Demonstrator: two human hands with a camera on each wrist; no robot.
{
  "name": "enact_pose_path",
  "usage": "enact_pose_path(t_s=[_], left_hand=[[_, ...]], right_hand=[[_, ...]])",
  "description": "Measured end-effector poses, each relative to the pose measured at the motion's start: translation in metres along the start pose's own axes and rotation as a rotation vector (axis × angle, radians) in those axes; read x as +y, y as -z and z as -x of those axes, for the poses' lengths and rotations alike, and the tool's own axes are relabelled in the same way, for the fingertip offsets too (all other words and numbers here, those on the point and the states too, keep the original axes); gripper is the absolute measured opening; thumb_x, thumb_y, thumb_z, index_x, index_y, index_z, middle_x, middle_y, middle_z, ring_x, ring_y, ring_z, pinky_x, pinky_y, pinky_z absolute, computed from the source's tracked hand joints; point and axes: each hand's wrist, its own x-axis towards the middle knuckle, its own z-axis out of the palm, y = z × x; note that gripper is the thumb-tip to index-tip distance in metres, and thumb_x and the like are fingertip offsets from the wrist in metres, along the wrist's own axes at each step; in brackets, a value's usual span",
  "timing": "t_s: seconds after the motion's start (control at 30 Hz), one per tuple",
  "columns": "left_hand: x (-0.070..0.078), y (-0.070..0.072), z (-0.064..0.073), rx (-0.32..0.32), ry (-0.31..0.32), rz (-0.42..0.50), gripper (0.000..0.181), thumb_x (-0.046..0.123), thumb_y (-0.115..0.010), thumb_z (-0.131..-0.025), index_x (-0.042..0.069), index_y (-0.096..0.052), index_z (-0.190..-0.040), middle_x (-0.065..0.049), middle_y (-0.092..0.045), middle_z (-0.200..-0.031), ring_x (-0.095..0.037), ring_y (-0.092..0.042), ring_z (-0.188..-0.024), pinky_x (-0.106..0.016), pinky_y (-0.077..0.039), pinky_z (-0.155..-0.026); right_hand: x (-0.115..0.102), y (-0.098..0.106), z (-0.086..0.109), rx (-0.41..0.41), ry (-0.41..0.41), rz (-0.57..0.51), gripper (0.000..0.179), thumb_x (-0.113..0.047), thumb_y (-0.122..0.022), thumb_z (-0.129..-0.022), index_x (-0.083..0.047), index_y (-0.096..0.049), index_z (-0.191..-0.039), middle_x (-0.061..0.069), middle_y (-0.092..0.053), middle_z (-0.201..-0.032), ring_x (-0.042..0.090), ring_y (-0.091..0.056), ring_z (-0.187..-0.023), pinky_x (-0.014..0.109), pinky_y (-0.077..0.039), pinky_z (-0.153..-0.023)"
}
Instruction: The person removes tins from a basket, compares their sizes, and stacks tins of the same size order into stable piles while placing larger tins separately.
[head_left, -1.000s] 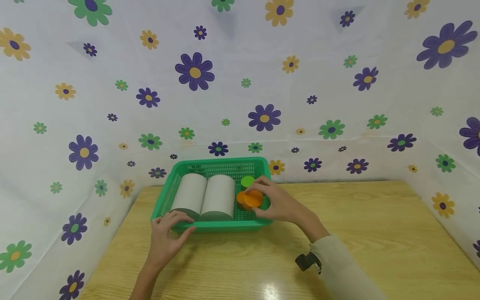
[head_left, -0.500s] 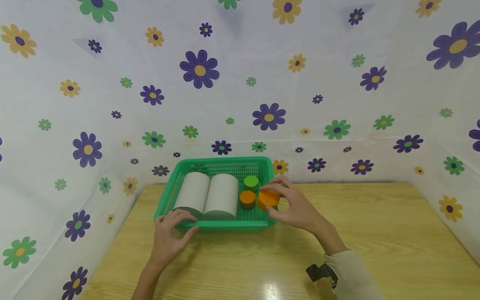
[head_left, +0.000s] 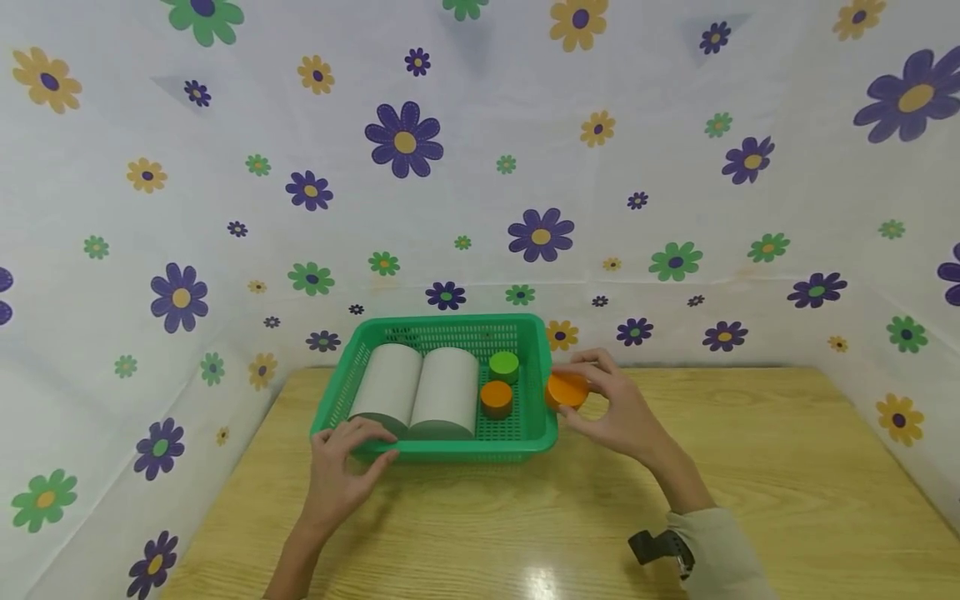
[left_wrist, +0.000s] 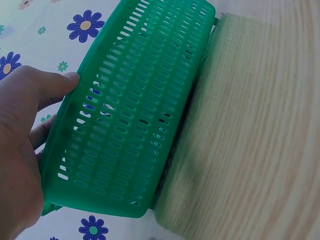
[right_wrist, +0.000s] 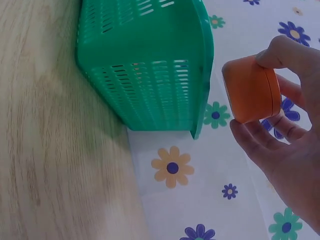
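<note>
My right hand (head_left: 622,412) holds a small orange lidded container (head_left: 566,392) between thumb and fingers, just beyond the right rim of a green plastic basket (head_left: 457,447). A seam near one end of this container shows in the right wrist view, where it is raised beside the basket. At the basket's front left corner, my left hand (head_left: 337,479) grips the rim, its thumb (left_wrist: 60,84) on the outer side. Two white cylinders (head_left: 447,387) lie side by side in the basket. Right of them stand another orange container (head_left: 496,401) and a bright green one (head_left: 504,367).
The basket stands at the back of a wood-grain table (head_left: 480,533), close to a white cloth backdrop (head_left: 465,192) printed with flowers. The cloth also rises along the left and right sides. Table surface stretches to the right of the basket.
My right hand has lifted the orange container from the basket's right part and carried it rightward past the rim. The left hand has stayed on the rim.
</note>
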Motion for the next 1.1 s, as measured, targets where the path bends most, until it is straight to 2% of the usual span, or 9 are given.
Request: enact_pose_path(t_s=[0.13,0.3,0.37,0.57,0.77,1.1], left_hand=[[0.000,-0.001,0.000,-0.005,0.005,0.004,0.022,0.008,-0.087,-0.080,0.019,-0.075,-0.095,0.009,-0.070,-0.100,-0.014,-0.060,-0.098,-0.041,-0.019,-0.085],[-0.003,-0.001,0.003,-0.010,0.008,0.021,0.023,0.008,-0.087,-0.080,0.019,-0.076,-0.096,0.009,-0.069,-0.101,-0.014,-0.060,-0.099,-0.041,-0.018,-0.086],[-0.004,0.000,0.002,-0.007,-0.001,0.024,0.023,0.007,-0.087,-0.079,0.019,-0.076,-0.095,0.009,-0.070,-0.100,-0.015,-0.060,-0.098,-0.042,-0.018,-0.086],[-0.004,0.001,0.000,-0.008,-0.004,0.022,0.026,0.005,-0.087,-0.078,0.021,-0.076,-0.095,0.007,-0.070,-0.100,-0.015,-0.061,-0.099,-0.041,-0.018,-0.085],[-0.003,-0.001,-0.002,-0.017,0.004,0.020,0.024,0.007,-0.087,-0.079,0.021,-0.076,-0.095,0.007,-0.070,-0.101,-0.015,-0.060,-0.100,-0.041,-0.019,-0.086],[-0.005,-0.001,0.000,-0.003,-0.012,0.005,0.026,0.004,-0.087,-0.077,0.020,-0.076,-0.094,0.007,-0.070,-0.100,-0.015,-0.060,-0.099,-0.041,-0.019,-0.086]], right_hand=[[0.003,0.006,0.004,0.066,-0.003,0.008,0.051,0.008,-0.082,-0.078,-0.005,-0.069,-0.126,0.011,-0.056,-0.124,0.026,-0.061,-0.109,0.045,-0.056,-0.089],[0.011,0.015,0.011,0.127,-0.045,0.005,0.050,0.009,-0.081,-0.080,-0.005,-0.069,-0.126,0.010,-0.056,-0.127,0.024,-0.059,-0.113,0.026,-0.051,-0.094],[0.015,0.017,0.015,0.148,-0.065,0.008,0.049,0.009,-0.081,-0.080,-0.004,-0.069,-0.125,0.011,-0.056,-0.128,0.025,-0.059,-0.114,0.022,-0.049,-0.094],[0.028,0.023,0.024,0.191,-0.118,0.036,0.045,0.007,-0.081,-0.082,-0.001,-0.069,-0.124,0.014,-0.057,-0.131,0.030,-0.059,-0.117,0.022,-0.050,-0.094],[0.044,0.031,0.035,0.237,-0.179,0.057,0.043,0.007,-0.080,-0.084,0.001,-0.068,-0.125,0.015,-0.058,-0.130,0.032,-0.058,-0.118,0.014,-0.045,-0.092],[0.060,0.030,0.046,0.298,-0.241,0.066,0.042,0.003,-0.079,-0.086,0.005,-0.067,-0.127,0.019,-0.058,-0.127,0.034,-0.056,-0.117,0.011,-0.045,-0.090]])
